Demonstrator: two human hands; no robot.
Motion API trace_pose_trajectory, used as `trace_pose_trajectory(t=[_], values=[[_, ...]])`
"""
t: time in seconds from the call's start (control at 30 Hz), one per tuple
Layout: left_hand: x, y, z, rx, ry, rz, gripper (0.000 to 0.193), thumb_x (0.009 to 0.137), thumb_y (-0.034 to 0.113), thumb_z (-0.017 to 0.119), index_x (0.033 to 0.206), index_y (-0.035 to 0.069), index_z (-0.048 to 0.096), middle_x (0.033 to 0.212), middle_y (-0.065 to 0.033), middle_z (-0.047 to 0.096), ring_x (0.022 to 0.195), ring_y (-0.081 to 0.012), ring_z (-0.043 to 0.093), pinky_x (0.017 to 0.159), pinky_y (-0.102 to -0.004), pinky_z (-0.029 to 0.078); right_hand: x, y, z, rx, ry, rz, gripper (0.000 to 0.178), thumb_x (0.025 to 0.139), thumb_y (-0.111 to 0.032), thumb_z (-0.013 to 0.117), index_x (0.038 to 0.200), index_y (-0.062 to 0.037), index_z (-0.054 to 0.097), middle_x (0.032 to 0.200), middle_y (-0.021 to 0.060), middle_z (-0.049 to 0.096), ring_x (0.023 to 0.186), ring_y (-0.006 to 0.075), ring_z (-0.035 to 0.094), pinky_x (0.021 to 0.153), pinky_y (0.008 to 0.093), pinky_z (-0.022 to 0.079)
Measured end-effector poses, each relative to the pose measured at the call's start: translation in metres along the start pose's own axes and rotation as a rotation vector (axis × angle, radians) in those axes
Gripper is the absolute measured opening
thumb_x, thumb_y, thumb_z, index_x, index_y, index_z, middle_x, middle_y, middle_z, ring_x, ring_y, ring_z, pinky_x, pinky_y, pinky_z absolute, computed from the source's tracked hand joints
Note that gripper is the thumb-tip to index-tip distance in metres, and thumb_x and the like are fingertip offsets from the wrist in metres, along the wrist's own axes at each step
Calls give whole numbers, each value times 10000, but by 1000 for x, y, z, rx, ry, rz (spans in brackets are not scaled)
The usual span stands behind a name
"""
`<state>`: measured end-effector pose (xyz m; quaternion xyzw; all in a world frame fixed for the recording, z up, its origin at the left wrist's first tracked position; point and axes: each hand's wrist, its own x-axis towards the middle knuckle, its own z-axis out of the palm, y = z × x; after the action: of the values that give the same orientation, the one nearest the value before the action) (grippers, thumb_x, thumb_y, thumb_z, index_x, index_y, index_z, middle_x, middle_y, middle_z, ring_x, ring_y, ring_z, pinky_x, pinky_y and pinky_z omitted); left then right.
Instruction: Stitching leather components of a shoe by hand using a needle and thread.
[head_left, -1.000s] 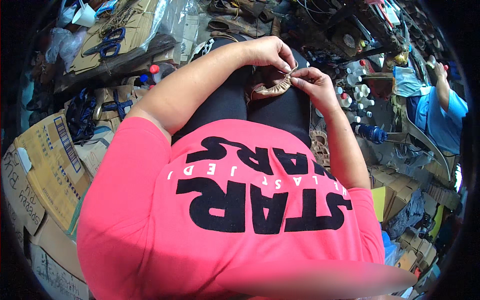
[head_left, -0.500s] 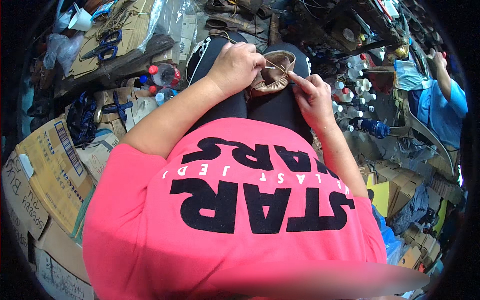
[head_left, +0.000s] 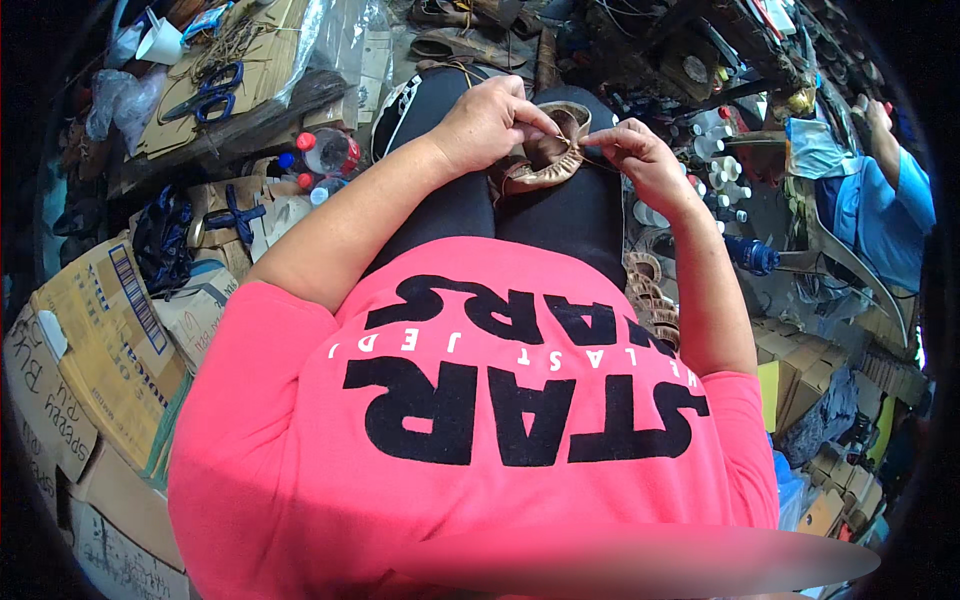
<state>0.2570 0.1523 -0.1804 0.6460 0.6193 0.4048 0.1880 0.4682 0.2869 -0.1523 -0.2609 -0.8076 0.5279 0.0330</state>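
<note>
A brown leather shoe upper point(head_left: 540, 172) with a gathered, puckered edge rests across my thighs, its opening facing up. My left hand point(head_left: 495, 122) comes over it from the left, thumb and forefinger closed at the stitched edge. My right hand point(head_left: 648, 165) is just right of the upper, its thumb and fingertips pinched together on what looks like a thin thread running to the puckered edge. Whether a needle is in those fingers is too small to tell. A light cord point(head_left: 462, 72) shows beyond my left wrist.
Blue-handled scissors point(head_left: 215, 95) lie on cardboard on a wooden bench at left. Plastic bottles point(head_left: 330, 152) stand near my left knee, several more at right. More puckered leather pieces point(head_left: 652, 295) lie beside my right hip. Another person's arm in a blue sleeve point(head_left: 890, 170) is at far right.
My right hand has moved up and right, away from the upper's edge, its pointing forefinger now drawn into a pinch. My left fingertips have shifted right onto the puckered edge.
</note>
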Motion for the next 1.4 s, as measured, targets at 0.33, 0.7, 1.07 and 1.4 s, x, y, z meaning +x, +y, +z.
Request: trace_pose_trajectory(t=[0.33, 0.7, 1.07, 1.4], values=[[19, 0, 2, -41, -154, 42, 211, 701, 92, 674, 874, 197, 733, 724, -75, 522, 752, -252, 552, 678, -351, 460, 4, 0, -3, 19, -58, -14, 363, 792, 98, 523, 1046, -100, 692, 819, 1, 518, 791, 98, 507, 775, 213, 426], [10, 9, 11, -381, -174, -326, 200, 786, 26, 640, 985, 22, 656, 784, -23, 634, 734, -91, 588, 696, -250, 483, 3, 3, 12, 368, 38, 95, 189, 808, -61, 679, 995, -29, 678, 849, -5, 631, 807, 49, 529, 736, 206, 447], [6, 1, -1, 3, -58, -73, 109, 745, 107, 698, 799, 36, 636, 765, -66, 573, 736, -173, 565, 676, -300, 453, 5, 11, -7, 285, 63, 84, 94, 808, -119, 695, 818, -52, 630, 757, -35, 592, 712, 58, 510, 662, 204, 410], [17, 26, 0, -21, -290, -185, 142, 842, 167, 559, 931, 76, 622, 860, -154, 653, 827, -317, 634, 721, -393, 493, -24, 8, -21, 271, 38, 76, 189, 817, -203, 684, 832, -20, 636, 884, 5, 509, 837, 95, 503, 734, 224, 401]])
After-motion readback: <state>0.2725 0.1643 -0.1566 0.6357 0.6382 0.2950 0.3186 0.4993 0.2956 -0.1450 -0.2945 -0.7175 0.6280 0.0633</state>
